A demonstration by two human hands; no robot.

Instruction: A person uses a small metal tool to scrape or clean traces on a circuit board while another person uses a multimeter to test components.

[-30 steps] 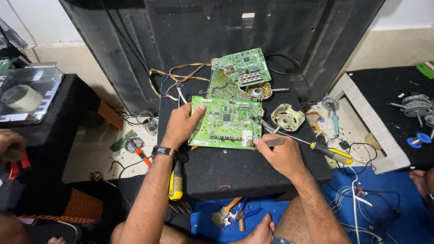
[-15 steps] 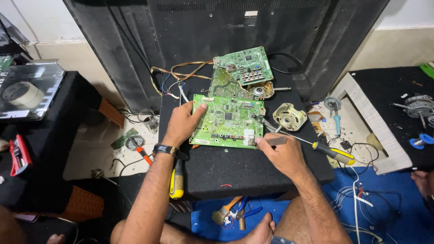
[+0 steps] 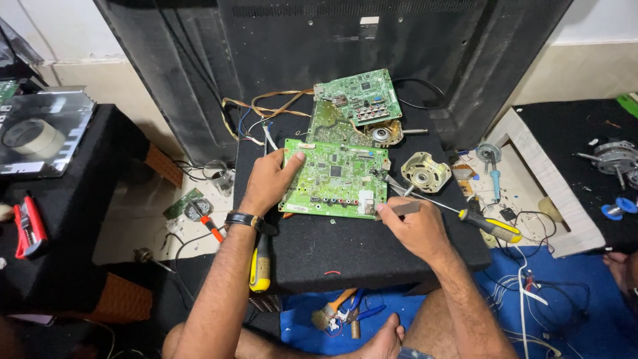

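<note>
Nearest the camera: a bare foot [image 3: 385, 340] on blue cloth [image 3: 565, 319], beside a small brush and blue-handled pliers [image 3: 347, 310]. Just above, the front edge of a black cloth-covered stand [image 3: 345, 259], with a yellow-handled tool [image 3: 260, 267] hanging at its left corner, under the left wrist and its black wristwatch [image 3: 243, 220].

On the stand: right hand [image 3: 413, 226] closed around a small grey flat tool [image 3: 401, 209], tip at the lower right corner of a green circuit board [image 3: 335, 178]. Left hand [image 3: 271, 181] curled over the board's left edge, thumb on top near the upper left corner, fingers gripping the edge. Board flat on the black surface, roughly at its centre. Just right of the right hand, a long screwdriver with a yellow-and-black handle [image 3: 493, 227], shaft pointing toward the board's right edge. Beside that, a round metal motor housing [image 3: 425, 171].

Farther back: a second green circuit board [image 3: 359, 101] overlapping another board, with a small round metal part [image 3: 381, 135] at its lower right and loose brown and coloured wires [image 3: 266, 110] trailing left.

Behind everything, the dark back panel of a large television [image 3: 319, 40] leaning upright.

Off to the left, a black table carrying red-handled pliers [image 3: 29, 226] and a tape roll [image 3: 26, 135] on a clear tray.
</note>
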